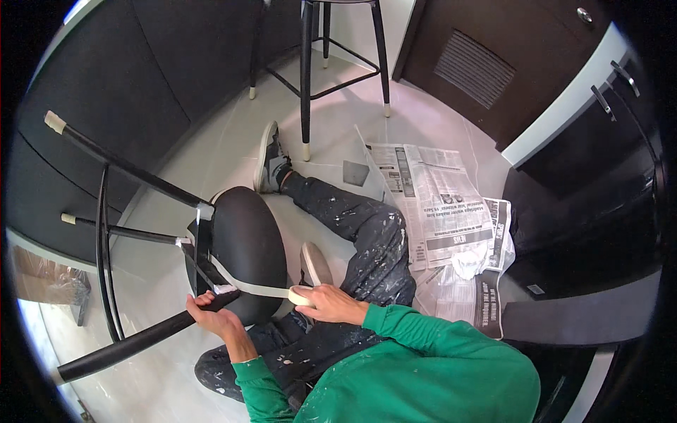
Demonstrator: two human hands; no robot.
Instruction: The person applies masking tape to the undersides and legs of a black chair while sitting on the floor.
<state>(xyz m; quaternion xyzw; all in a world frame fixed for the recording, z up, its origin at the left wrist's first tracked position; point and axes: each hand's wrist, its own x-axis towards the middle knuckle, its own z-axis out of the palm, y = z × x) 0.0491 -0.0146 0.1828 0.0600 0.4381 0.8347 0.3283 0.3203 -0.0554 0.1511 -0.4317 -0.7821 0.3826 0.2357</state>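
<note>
A black stool [248,247] lies on its side on the floor to my left, its round seat facing me and its legs pointing left. My left hand [215,321] is closed around the top of its nearest leg [134,344], close to the seat. My right hand [333,304] grips a roll of masking tape [302,295] beyond the seat's right edge. From the roll a pale tape strip [257,288] stretches left across the seat to the leg joint beside my left fingers. White wrapping [204,210] shows at another leg joint, and the leg tips are pale.
Newspaper sheets [441,204] are spread on the floor at right, with a crumpled white wad [469,262] on them. A second black stool [305,84] stands upright at the back. A small dark square [355,173] lies near my bent leg. Dark cabinets [106,77] line the left.
</note>
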